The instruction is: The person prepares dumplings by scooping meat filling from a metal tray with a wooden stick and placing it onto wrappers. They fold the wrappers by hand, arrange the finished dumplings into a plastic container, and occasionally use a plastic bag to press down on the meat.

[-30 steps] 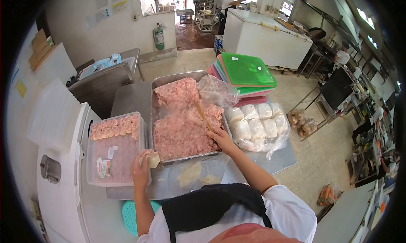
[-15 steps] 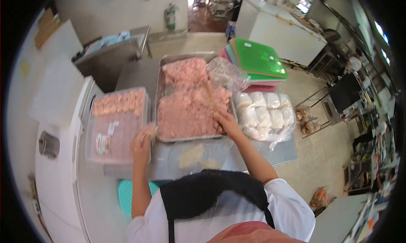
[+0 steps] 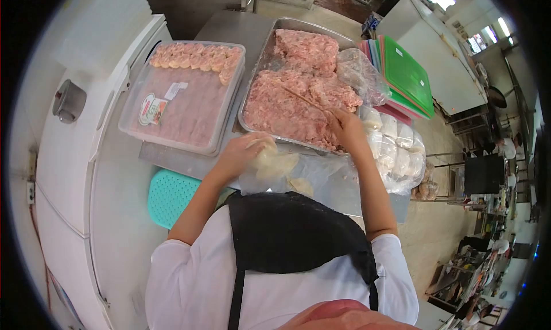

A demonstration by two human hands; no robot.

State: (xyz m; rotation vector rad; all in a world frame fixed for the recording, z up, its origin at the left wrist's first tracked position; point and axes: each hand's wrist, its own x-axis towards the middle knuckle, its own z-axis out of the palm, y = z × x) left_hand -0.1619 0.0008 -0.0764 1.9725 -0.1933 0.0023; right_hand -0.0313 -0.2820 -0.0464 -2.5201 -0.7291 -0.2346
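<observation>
At a metal tray of ground meat: right hand on a thin stick, left hand on a pale wrapper
Stick slants over the nearer of the meat's two mounds; right arm reaches forward, hand bent down at the near-right rim; left forearm angles inward, hand before the tray; one stick, one bag of white bundles right, one plastic box left, at least one loose wrapper near the apron; right fingers close round the stick's end; left fingers bunch on the held wrapper, thumb unclear.
</observation>
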